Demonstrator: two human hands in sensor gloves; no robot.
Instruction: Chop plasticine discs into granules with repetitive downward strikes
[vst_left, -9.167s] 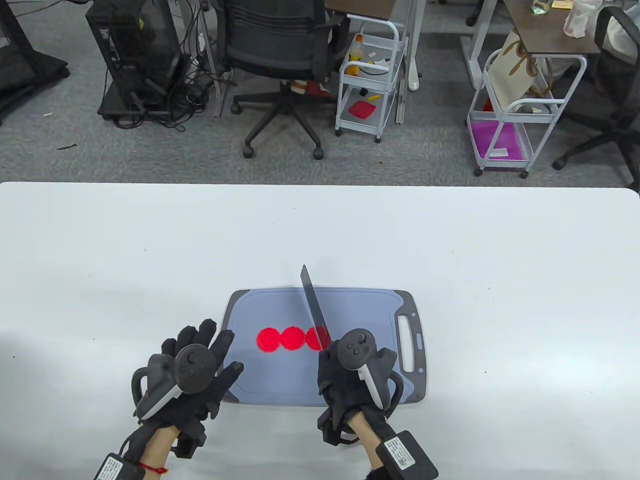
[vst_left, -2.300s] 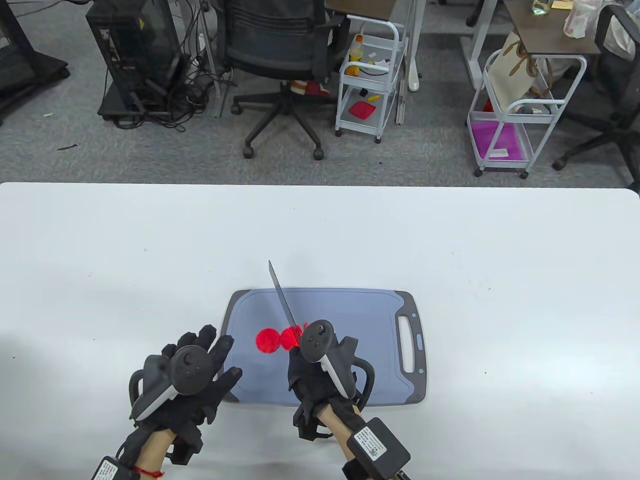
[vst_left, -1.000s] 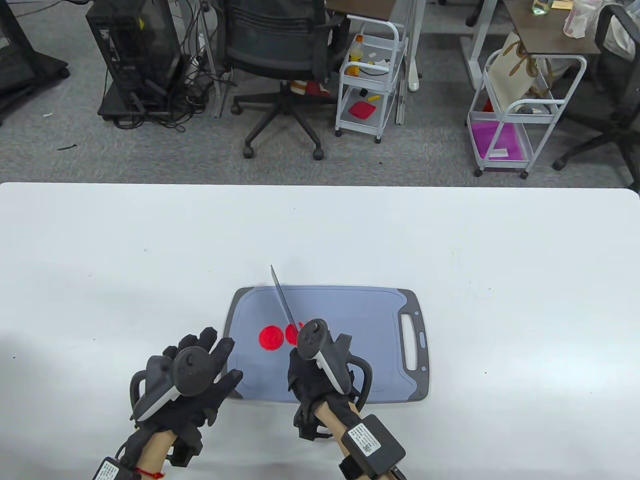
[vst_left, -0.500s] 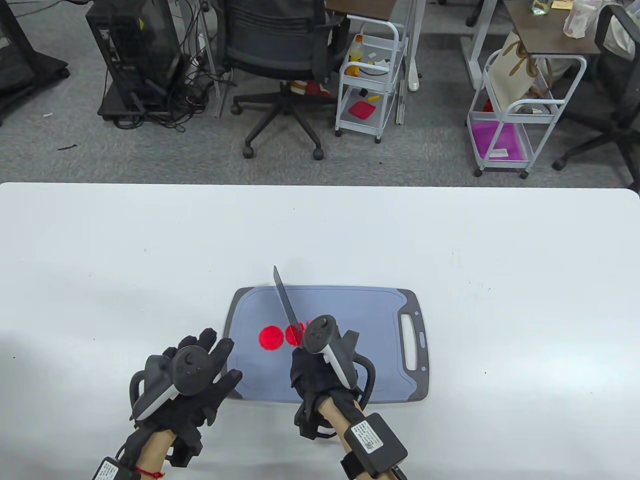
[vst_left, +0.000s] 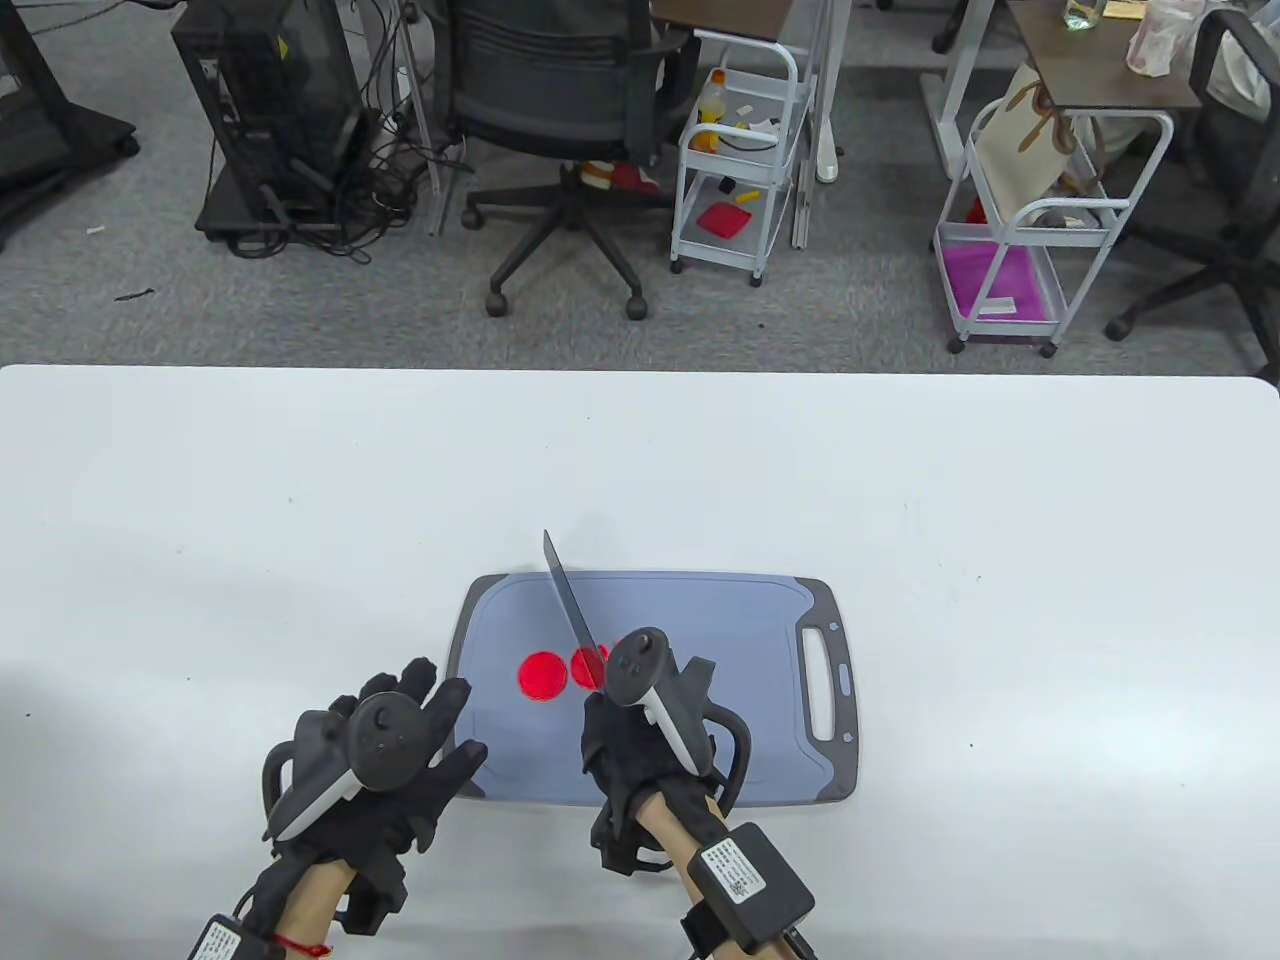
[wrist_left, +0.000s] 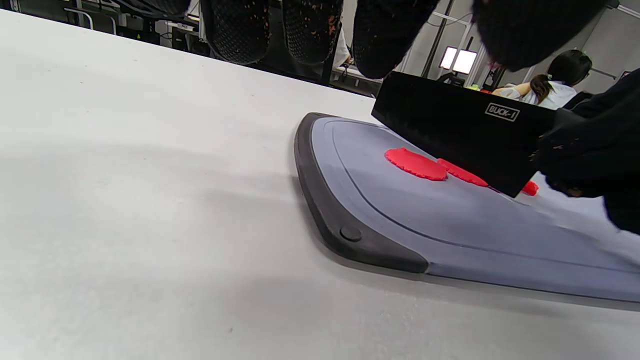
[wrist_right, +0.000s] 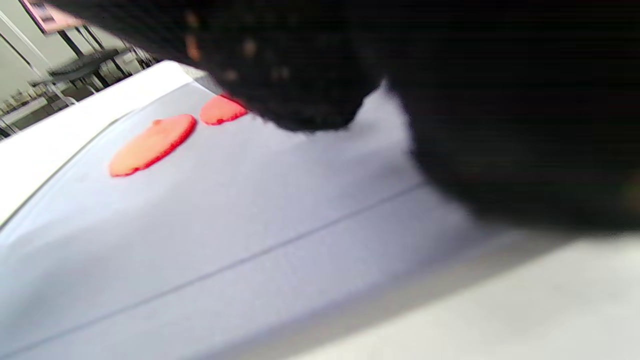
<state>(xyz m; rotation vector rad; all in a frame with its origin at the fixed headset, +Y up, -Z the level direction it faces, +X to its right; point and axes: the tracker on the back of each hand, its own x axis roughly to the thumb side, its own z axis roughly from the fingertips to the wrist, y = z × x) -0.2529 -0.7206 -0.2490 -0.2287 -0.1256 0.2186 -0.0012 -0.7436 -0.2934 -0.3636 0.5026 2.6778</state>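
A grey-blue cutting board (vst_left: 700, 720) lies on the white table. A whole red plasticine disc (vst_left: 543, 674) sits on its left part, also in the left wrist view (wrist_left: 415, 163) and the right wrist view (wrist_right: 152, 144). A part-cut second disc (vst_left: 588, 664) lies just right of it. My right hand (vst_left: 640, 740) grips a black cleaver (vst_left: 570, 608), blade tilted above the cut disc; it also shows in the left wrist view (wrist_left: 460, 130). My left hand (vst_left: 400, 750) lies flat with spread fingers at the board's front left corner. Red pieces right of the blade are mostly hidden.
The board's handle slot (vst_left: 825, 680) is at its right end. Beyond the table's far edge stand an office chair (vst_left: 565, 110), two white carts (vst_left: 735, 150) and a computer tower (vst_left: 270, 110).
The cleaver and my right hand have hardly shifted in the last second, staying over the second disc. Since 9 s ago the third disc has been chopped and the board has slid slightly.
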